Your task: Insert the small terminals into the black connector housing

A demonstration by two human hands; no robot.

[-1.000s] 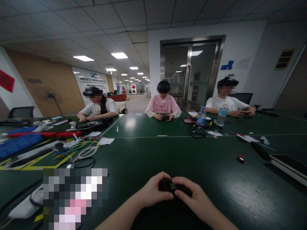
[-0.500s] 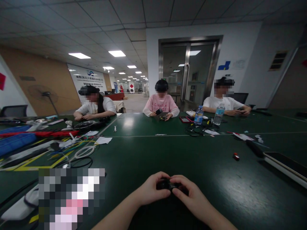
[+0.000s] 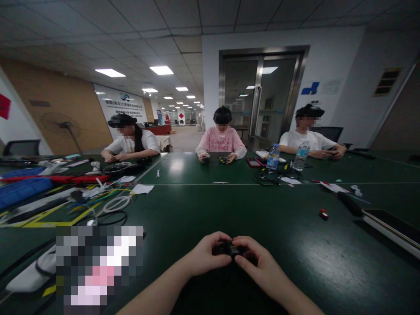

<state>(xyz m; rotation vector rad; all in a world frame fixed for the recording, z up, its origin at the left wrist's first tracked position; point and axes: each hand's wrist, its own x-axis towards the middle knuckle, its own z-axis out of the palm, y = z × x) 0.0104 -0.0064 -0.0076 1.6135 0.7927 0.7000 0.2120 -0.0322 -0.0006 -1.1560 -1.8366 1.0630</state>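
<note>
Evidently, in the head view, both hands are busy with one small dark thing [image 3: 234,250], held close to the person at the near side of the tabletop [image 3: 183,205]. The left hand [image 3: 207,255] curls around its left end, thumb below and fingers [image 3: 223,236] above; the right hand [image 3: 258,259] grips the other end in much the same way, the two sets of fingertips nearly meeting over the middle. Both grasps look closed on it, though the hands hide most of its shape, and whether it rests on the tabletop or hangs just above cannot be told. As for progress, the thing is picked up and in two-handed handling, and it is not yet set down; whether any part of it is joined, parted or turned is too dark to judge, so how much is left is unclear. To the right lie a red piece [image 3: 323,214] and a flat device [image 3: 392,229]; to the left, cables [image 3: 116,204] and a power strip [image 3: 33,271]. Across the tabletop, a co-worker in pink [image 3: 222,141] has a dark item in each hand, with two bottles [image 3: 273,158] nearby.
</note>
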